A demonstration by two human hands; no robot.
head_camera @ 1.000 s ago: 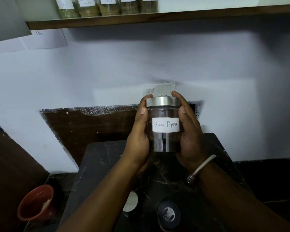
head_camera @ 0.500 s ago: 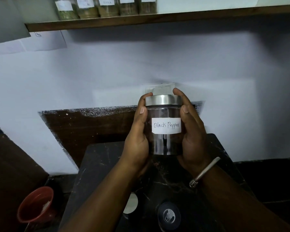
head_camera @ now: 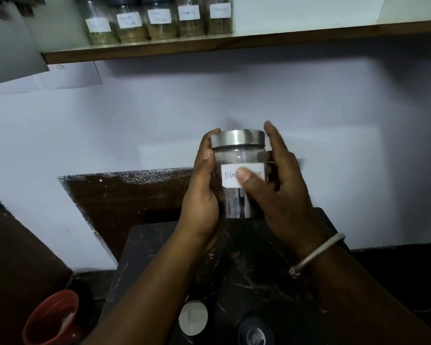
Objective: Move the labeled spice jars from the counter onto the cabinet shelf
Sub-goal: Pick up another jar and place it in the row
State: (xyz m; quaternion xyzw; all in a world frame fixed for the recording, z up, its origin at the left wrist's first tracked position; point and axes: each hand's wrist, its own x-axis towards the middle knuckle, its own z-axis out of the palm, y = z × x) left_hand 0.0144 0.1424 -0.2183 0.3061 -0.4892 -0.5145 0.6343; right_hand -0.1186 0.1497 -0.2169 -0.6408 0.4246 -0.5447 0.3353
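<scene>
Holding black pepper jar (head_camera: 239,155) upright at frame centre, above counter (head_camera: 246,270). Left hand (head_camera: 204,195) wrapped round side, bearing weight. Right hand (head_camera: 281,192) loose, fingers straight beside lid, thumb on label, likely steadying. Shelf (head_camera: 309,38) across upper frame, bare stretch right of shelved jars (head_camera: 159,18).

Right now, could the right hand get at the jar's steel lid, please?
Probably yes: the right hand is beside the jar, a finger straight up next to the lid. Nothing sits over the lid; only the left hand touches its left edge.
</scene>
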